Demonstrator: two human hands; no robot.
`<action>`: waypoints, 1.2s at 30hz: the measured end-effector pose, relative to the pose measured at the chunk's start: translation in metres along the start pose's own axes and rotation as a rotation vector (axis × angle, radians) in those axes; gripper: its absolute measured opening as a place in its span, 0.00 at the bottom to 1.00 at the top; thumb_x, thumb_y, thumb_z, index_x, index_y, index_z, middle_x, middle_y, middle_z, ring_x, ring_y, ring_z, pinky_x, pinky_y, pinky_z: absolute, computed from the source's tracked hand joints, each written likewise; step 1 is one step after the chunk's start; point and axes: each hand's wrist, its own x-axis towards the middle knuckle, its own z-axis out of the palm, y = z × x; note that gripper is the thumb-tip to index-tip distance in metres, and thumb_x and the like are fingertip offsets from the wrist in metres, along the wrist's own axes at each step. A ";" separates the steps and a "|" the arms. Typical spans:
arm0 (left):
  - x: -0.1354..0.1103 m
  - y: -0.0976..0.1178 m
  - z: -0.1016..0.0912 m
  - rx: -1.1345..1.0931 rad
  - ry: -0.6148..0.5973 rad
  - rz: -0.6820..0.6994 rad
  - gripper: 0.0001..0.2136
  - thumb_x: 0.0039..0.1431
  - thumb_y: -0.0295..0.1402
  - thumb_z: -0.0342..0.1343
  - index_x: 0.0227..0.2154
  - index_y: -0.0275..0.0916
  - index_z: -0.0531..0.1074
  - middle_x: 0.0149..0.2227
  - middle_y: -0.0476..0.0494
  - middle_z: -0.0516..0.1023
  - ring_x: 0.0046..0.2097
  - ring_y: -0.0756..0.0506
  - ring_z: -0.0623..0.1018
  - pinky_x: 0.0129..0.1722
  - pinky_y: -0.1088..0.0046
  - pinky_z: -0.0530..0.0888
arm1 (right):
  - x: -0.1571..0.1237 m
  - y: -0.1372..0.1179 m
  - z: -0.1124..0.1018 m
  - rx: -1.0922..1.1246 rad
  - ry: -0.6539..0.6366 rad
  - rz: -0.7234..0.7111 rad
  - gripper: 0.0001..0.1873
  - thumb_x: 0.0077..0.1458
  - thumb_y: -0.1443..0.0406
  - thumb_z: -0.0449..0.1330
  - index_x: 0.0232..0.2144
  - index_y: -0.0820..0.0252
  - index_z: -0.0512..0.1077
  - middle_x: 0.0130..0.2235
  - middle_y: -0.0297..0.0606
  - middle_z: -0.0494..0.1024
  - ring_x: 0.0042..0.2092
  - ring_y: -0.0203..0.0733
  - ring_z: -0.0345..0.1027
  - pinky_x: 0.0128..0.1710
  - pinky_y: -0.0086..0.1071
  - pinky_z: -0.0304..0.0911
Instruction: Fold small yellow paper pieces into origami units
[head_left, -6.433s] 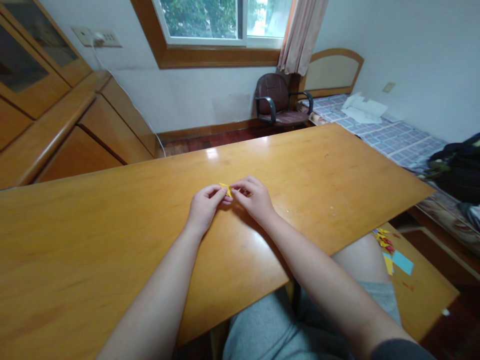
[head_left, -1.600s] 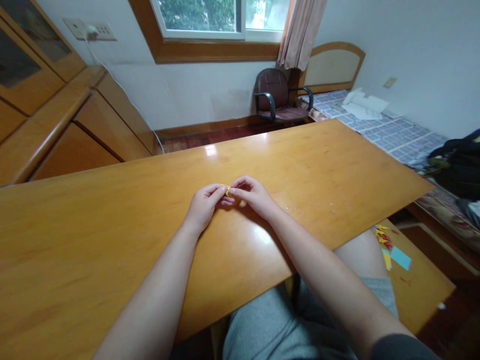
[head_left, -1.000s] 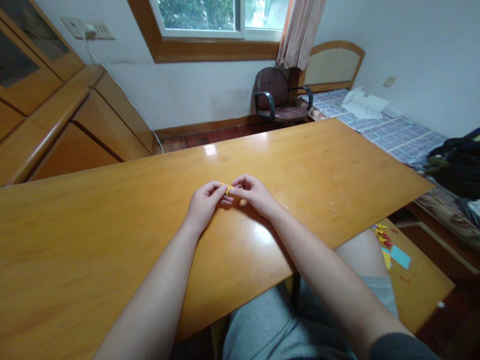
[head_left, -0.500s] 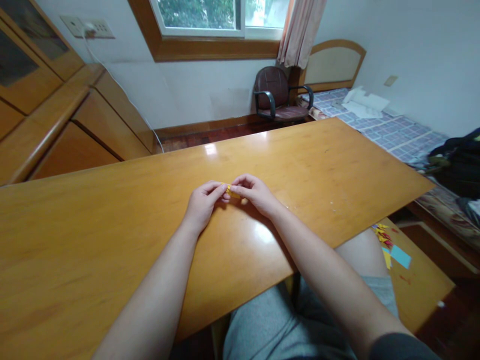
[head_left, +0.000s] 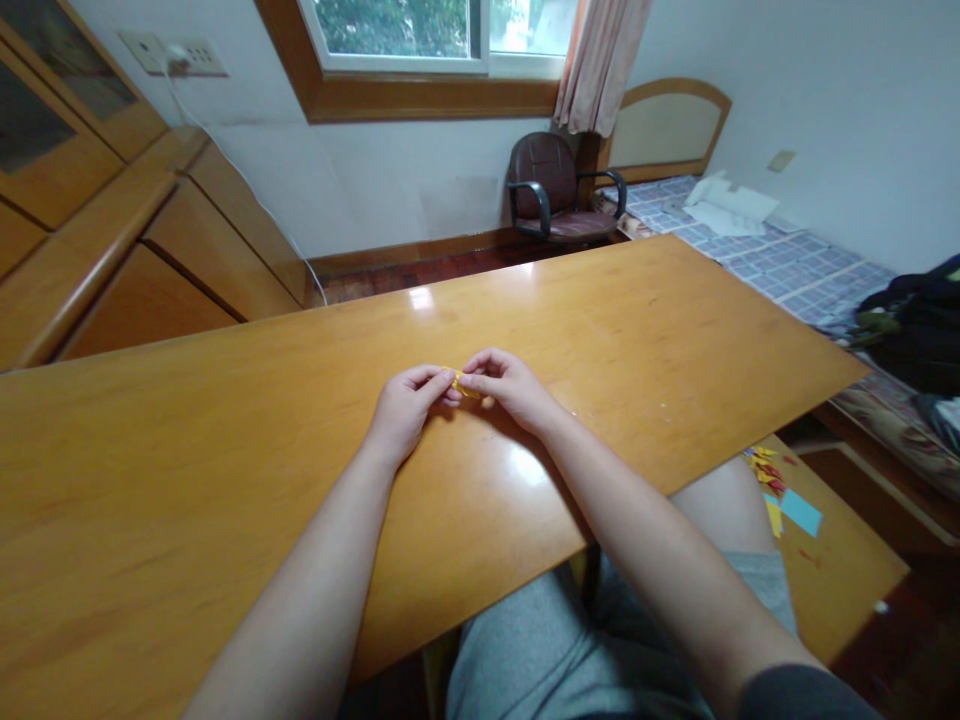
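A small piece of folded yellow paper (head_left: pixel 469 388) is held between my two hands, a little above the wooden table (head_left: pixel 225 480). Thumb and fingers of my left hand (head_left: pixel 411 402) pinch its left end. On the other side, my right hand (head_left: pixel 511 388) grips the right end with thumb and fingertips. The fingers cover much of the paper, so its full folded shape is hidden.
Right of my leg, a lower wooden surface (head_left: pixel 847 570) carries a blue paper sheet (head_left: pixel 801 513) and several small yellow and red folded pieces (head_left: pixel 766 470). Beyond the table stand an armchair (head_left: pixel 546 190) and a bed (head_left: pixel 802 270) with a black bag (head_left: pixel 919 335).
Both hands stay in nearly the same place. The yellow paper between the fingertips has shifted very slightly.
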 end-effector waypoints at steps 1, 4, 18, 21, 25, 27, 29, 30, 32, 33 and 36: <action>0.000 0.000 0.000 0.002 0.000 0.002 0.12 0.51 0.41 0.65 0.27 0.35 0.78 0.26 0.46 0.79 0.26 0.50 0.76 0.28 0.76 0.74 | 0.000 0.000 0.000 -0.006 0.001 0.005 0.20 0.39 0.56 0.73 0.30 0.60 0.72 0.30 0.30 0.75 0.31 0.32 0.65 0.30 0.27 0.58; 0.001 -0.001 0.000 0.011 0.004 0.004 0.12 0.52 0.40 0.65 0.27 0.35 0.78 0.25 0.46 0.79 0.26 0.50 0.76 0.27 0.76 0.74 | 0.000 0.001 -0.001 -0.020 0.003 0.011 0.21 0.40 0.55 0.73 0.30 0.60 0.72 0.29 0.30 0.74 0.30 0.31 0.64 0.28 0.26 0.56; 0.001 -0.001 0.000 0.058 0.058 0.023 0.10 0.52 0.39 0.64 0.26 0.36 0.77 0.24 0.47 0.78 0.26 0.50 0.76 0.26 0.77 0.73 | 0.000 0.000 0.000 -0.021 0.014 0.022 0.22 0.40 0.54 0.72 0.32 0.60 0.70 0.26 0.28 0.73 0.26 0.30 0.63 0.27 0.27 0.57; 0.002 -0.002 -0.001 0.034 0.059 0.016 0.10 0.52 0.39 0.64 0.26 0.36 0.77 0.24 0.48 0.78 0.25 0.51 0.76 0.26 0.78 0.73 | -0.001 0.001 -0.001 -0.019 0.016 0.004 0.20 0.43 0.55 0.71 0.34 0.59 0.71 0.26 0.28 0.74 0.28 0.31 0.65 0.29 0.27 0.58; 0.001 0.000 0.000 0.019 0.065 0.015 0.10 0.51 0.38 0.65 0.26 0.36 0.77 0.24 0.48 0.77 0.25 0.51 0.75 0.26 0.77 0.73 | 0.000 0.002 -0.001 -0.024 0.009 -0.002 0.20 0.43 0.55 0.71 0.35 0.59 0.72 0.27 0.28 0.74 0.28 0.31 0.65 0.30 0.27 0.59; 0.001 0.000 0.000 0.022 0.062 0.021 0.10 0.51 0.38 0.65 0.25 0.36 0.77 0.23 0.48 0.77 0.25 0.51 0.75 0.26 0.77 0.73 | 0.000 0.002 0.000 -0.029 0.003 0.008 0.21 0.42 0.55 0.72 0.34 0.60 0.72 0.27 0.29 0.74 0.28 0.31 0.65 0.30 0.27 0.58; 0.001 0.000 0.000 0.024 0.055 0.025 0.10 0.51 0.38 0.64 0.25 0.36 0.76 0.23 0.48 0.77 0.25 0.51 0.75 0.26 0.77 0.73 | -0.001 0.000 0.001 -0.031 -0.005 0.019 0.22 0.42 0.55 0.72 0.34 0.60 0.71 0.28 0.30 0.75 0.28 0.31 0.65 0.29 0.27 0.59; 0.001 -0.001 0.000 0.024 0.051 0.024 0.10 0.52 0.38 0.64 0.25 0.36 0.76 0.23 0.48 0.77 0.25 0.51 0.75 0.26 0.77 0.73 | -0.001 -0.001 0.001 -0.032 -0.008 0.022 0.22 0.41 0.55 0.72 0.34 0.60 0.71 0.28 0.30 0.75 0.29 0.31 0.65 0.29 0.27 0.59; 0.002 -0.002 -0.001 0.029 0.045 0.018 0.10 0.52 0.39 0.64 0.25 0.36 0.76 0.23 0.48 0.77 0.25 0.51 0.75 0.25 0.78 0.72 | -0.002 -0.001 0.001 -0.038 -0.012 0.021 0.22 0.42 0.55 0.72 0.35 0.60 0.71 0.28 0.30 0.75 0.29 0.31 0.65 0.29 0.27 0.59; 0.002 -0.002 -0.001 0.032 0.045 0.016 0.10 0.52 0.39 0.64 0.25 0.36 0.76 0.23 0.48 0.77 0.25 0.51 0.75 0.25 0.78 0.71 | -0.002 -0.001 0.001 -0.041 -0.017 0.018 0.22 0.42 0.56 0.72 0.36 0.60 0.70 0.28 0.29 0.75 0.29 0.31 0.65 0.29 0.27 0.59; 0.003 -0.002 -0.001 0.034 0.054 0.019 0.10 0.51 0.38 0.64 0.25 0.35 0.76 0.23 0.47 0.77 0.25 0.51 0.75 0.25 0.79 0.71 | 0.000 0.002 0.000 -0.043 -0.036 -0.009 0.22 0.43 0.57 0.71 0.37 0.60 0.70 0.30 0.30 0.75 0.30 0.31 0.66 0.31 0.27 0.61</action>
